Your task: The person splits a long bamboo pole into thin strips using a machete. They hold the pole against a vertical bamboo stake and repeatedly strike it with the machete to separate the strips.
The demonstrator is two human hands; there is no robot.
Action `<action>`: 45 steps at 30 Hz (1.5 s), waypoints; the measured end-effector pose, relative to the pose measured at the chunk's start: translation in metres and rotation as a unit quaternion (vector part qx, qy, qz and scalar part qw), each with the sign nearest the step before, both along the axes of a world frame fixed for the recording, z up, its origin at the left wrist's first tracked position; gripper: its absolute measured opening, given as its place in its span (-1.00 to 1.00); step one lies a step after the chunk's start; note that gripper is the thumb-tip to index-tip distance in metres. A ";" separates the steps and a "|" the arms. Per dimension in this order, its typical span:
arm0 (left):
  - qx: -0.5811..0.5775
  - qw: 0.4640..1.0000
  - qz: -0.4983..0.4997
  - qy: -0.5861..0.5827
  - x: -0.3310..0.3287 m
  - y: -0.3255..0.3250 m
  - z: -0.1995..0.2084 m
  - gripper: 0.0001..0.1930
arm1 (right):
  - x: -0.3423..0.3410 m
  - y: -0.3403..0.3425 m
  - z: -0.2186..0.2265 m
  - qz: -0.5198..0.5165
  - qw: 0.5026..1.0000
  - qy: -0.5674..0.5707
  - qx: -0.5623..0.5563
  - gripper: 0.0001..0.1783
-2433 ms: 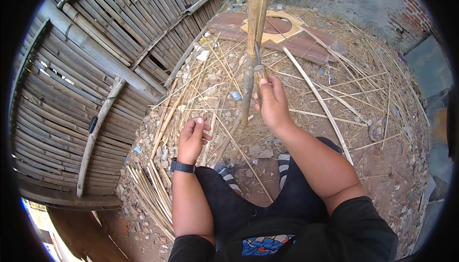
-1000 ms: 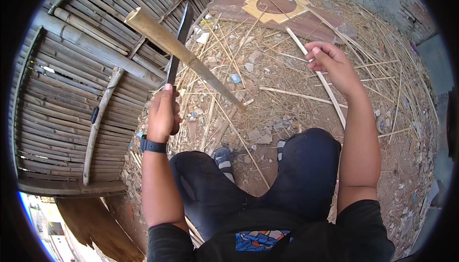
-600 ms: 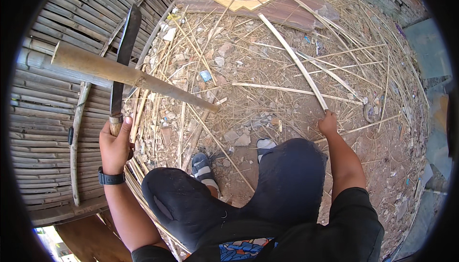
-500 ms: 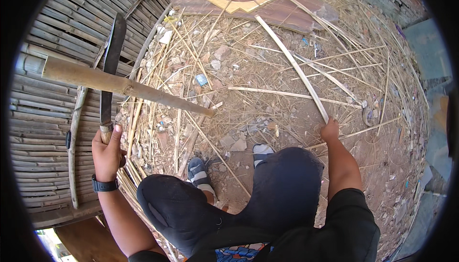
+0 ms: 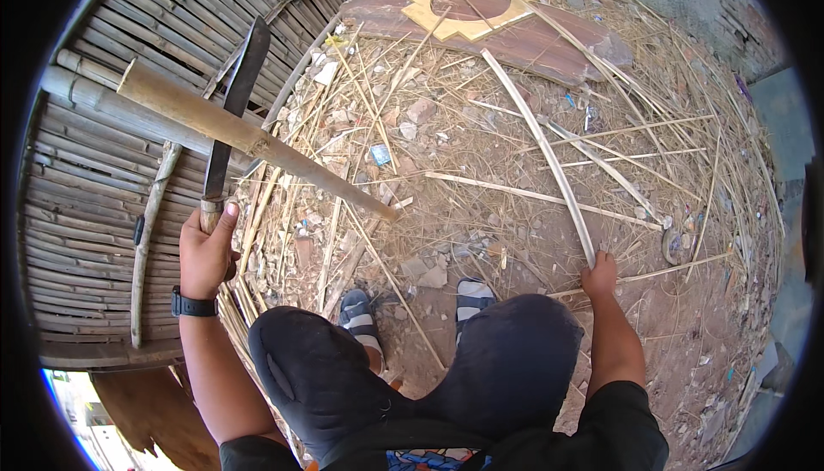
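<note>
Left hand point(image 5: 204, 256): closed around the handle of the knife point(image 5: 247, 67), with the thumb laid along the handle toward the blade. The wrist, fitted with a watch point(image 5: 194, 303), is nearly in line with the forearm. The forearm rises from the lower edge and slants outward to the left. The blade points away from the body, its tip inclined to the right.

Pole point(image 5: 292, 162): set across the blade, which it partly covers. The thick end is at the left, against the wall point(image 5: 94, 248) in view; the thin end slopes down to the right, over the ground point(image 5: 661, 342). Whether the blade is lodged in the pole, or the thin end touches the ground, cannot be told.

Right hand point(image 5: 599, 273): closed on the near end of the strip point(image 5: 544, 140), back of the hand upward, fingers mostly hidden. The arm reaches forward, to the right of the knees point(image 5: 515, 351), and the forearm tilts slightly left. The strip runs forward and left from the hand in a slight curve, its far end near the board point(image 5: 558, 59). The hands are well apart
</note>
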State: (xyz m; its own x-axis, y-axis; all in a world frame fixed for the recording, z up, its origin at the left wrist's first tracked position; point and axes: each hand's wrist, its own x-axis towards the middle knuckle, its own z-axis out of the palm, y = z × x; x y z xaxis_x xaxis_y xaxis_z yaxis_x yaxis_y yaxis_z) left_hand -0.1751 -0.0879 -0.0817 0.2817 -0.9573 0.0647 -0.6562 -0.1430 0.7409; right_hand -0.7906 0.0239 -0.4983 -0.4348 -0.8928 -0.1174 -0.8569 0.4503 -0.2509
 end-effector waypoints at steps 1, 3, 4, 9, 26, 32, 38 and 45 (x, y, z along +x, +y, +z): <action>0.002 1.000 0.004 -0.001 -0.002 0.001 0.001 -0.63 | 0.001 0.004 0.006 0.013 0.999 -0.017 -0.045 -0.48; -0.003 1.000 0.010 -0.004 -0.003 0.003 0.001 -0.63 | 0.006 0.008 0.028 0.006 0.994 -0.084 -0.068 -0.57; -0.002 1.000 0.013 -0.006 -0.006 0.006 0.003 -0.62 | 0.008 0.010 0.045 -0.012 0.990 -0.132 -0.043 -0.62; -0.001 1.000 -0.014 -0.018 -0.010 0.005 0.007 -0.59 | 0.008 0.043 0.096 0.033 0.976 -0.187 -0.106 -0.79; -0.037 0.987 -0.075 -0.138 0.016 -0.032 0.006 -0.20 | 0.104 0.118 0.430 0.105 0.937 -0.095 -0.318 -0.65; -0.044 0.981 -0.096 -0.161 0.015 -0.032 0.016 -0.19 | 0.138 0.126 0.419 0.125 0.961 -0.027 -0.245 -0.68; -0.019 0.979 -0.106 -0.171 0.019 -0.033 0.018 -0.25 | 0.145 0.139 0.436 0.162 0.981 0.009 -0.103 -0.72; -0.017 0.979 -0.105 -0.171 0.018 -0.027 0.020 -0.28 | 0.140 0.147 0.461 0.099 0.942 -0.120 -0.297 -0.63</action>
State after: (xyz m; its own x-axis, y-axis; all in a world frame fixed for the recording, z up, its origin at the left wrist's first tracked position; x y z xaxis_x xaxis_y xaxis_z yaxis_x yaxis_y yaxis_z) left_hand -0.1572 -0.1145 -0.0619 0.0350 -0.9875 0.1535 -0.8795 0.0424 0.4740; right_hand -0.6506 0.1706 -0.0372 -0.2779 -0.8926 0.3550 -0.7952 0.0064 -0.6063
